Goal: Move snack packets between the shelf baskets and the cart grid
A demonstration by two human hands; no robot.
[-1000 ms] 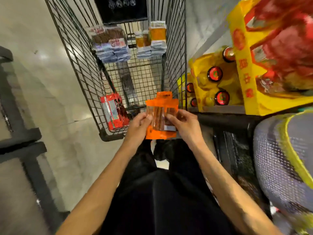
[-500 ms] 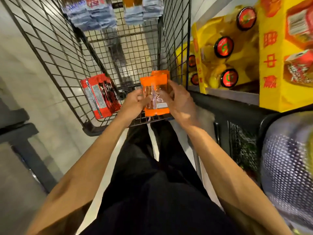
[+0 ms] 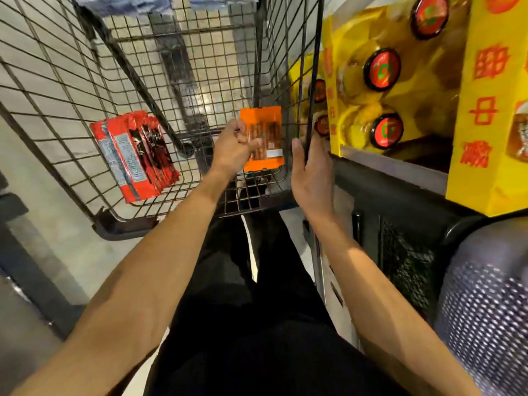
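Holding: left hand point(image 3: 231, 147) alone grips the orange snack packet point(image 3: 261, 138) by its left edge, thumb across the front, fingers curled behind.
Released: right hand point(image 3: 311, 172) has let go since half a second ago, when both hands held the packet; its fingers are straight, holding nothing, just beside the near right corner of the cart point(image 3: 125, 228).
Packet place: upright over the cart's near end, close to its right wall.
Red packets point(image 3: 134, 155): same spot, leaning at the cart's left wall.
Yellow bottle pack point(image 3: 351, 38): outside the cart, to its right.
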